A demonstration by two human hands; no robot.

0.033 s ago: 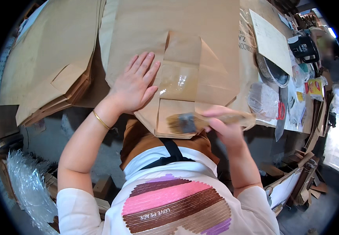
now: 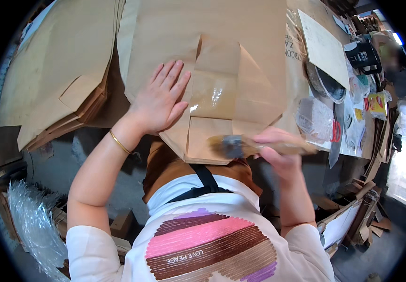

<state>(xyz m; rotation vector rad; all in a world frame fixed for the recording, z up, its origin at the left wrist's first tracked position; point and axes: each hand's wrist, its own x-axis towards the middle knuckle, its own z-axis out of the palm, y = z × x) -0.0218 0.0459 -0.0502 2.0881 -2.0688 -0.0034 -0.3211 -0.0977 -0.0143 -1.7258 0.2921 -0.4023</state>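
Observation:
A large brown paper bag [image 2: 165,28] lies flat before me, its folded end toward my body. Across the middle of that folded end is a wet, shiny patch [image 2: 212,96]. My left hand [image 2: 161,98] rests flat on the paper left of the patch, fingers stretched out. In my right hand [image 2: 280,148] is a wide paintbrush [image 2: 240,146], gripped by its wooden handle with the bristles pointing left. The bristles are over the near flap [image 2: 207,136]; blur hides whether they touch it.
At the left lies a stack of similar paper bags [image 2: 52,61]. To the right are a white board [image 2: 324,47] over a round basin [image 2: 327,84], a clear plastic bag [image 2: 314,117], red-handled scissors [image 2: 336,130] and a black container [image 2: 363,57]. A person [image 2: 390,51] is at the far right.
My right hand has moved a little to the right with the paintbrush, so the bristles sit farther right over the near flap. The left hand stays pressed on the paper.

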